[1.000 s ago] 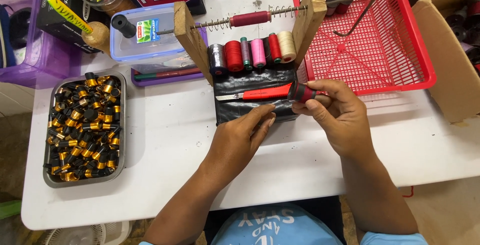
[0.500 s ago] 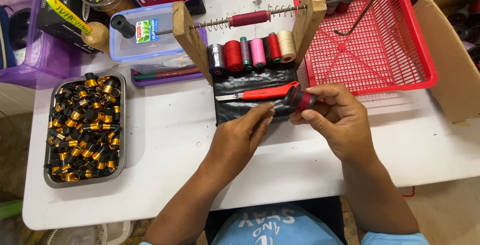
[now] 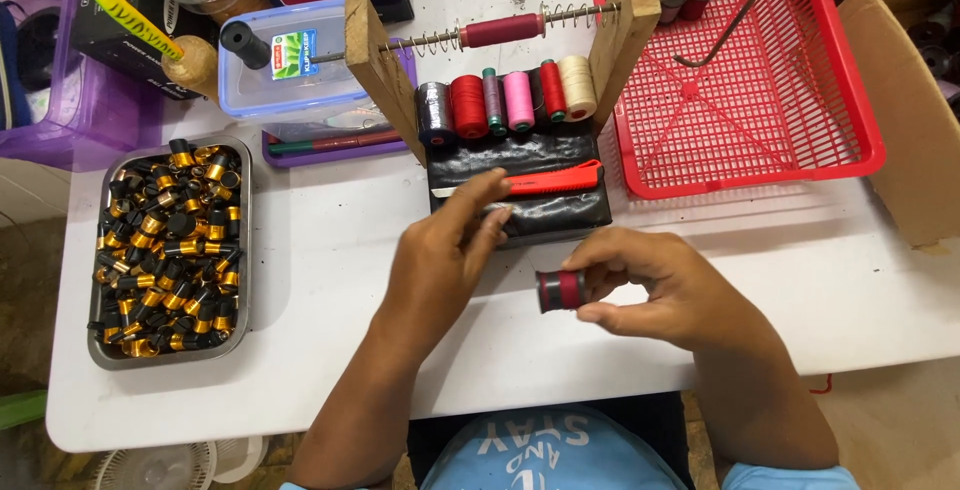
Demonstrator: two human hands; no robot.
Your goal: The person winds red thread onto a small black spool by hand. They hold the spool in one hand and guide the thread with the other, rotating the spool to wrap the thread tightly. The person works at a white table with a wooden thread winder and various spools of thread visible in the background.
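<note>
My right hand (image 3: 665, 285) grips a small black cylinder wrapped in red thread (image 3: 560, 290), held just above the white table (image 3: 320, 250) near its front. My left hand (image 3: 440, 255) rests beside it with fingers apart, its fingertips on the black pad (image 3: 530, 215) close to a red utility knife (image 3: 550, 182) that lies across the pad. Behind the pad stands a wooden jig (image 3: 375, 65) with a sprung rod carrying a red-wrapped piece (image 3: 503, 30), and a row of thread spools (image 3: 505, 102) sits under it.
A metal tray (image 3: 238, 280) full of black and gold rings stands at the left. A red plastic basket (image 3: 760, 100) sits at the back right, a cardboard box (image 3: 910, 110) past it. A clear lidded box (image 3: 280, 65) and a purple bin (image 3: 60, 90) are at the back left.
My right hand has drawn back from the pad toward me, bringing the red-wrapped cylinder with it. My left hand has stayed over the pad by the knife.
</note>
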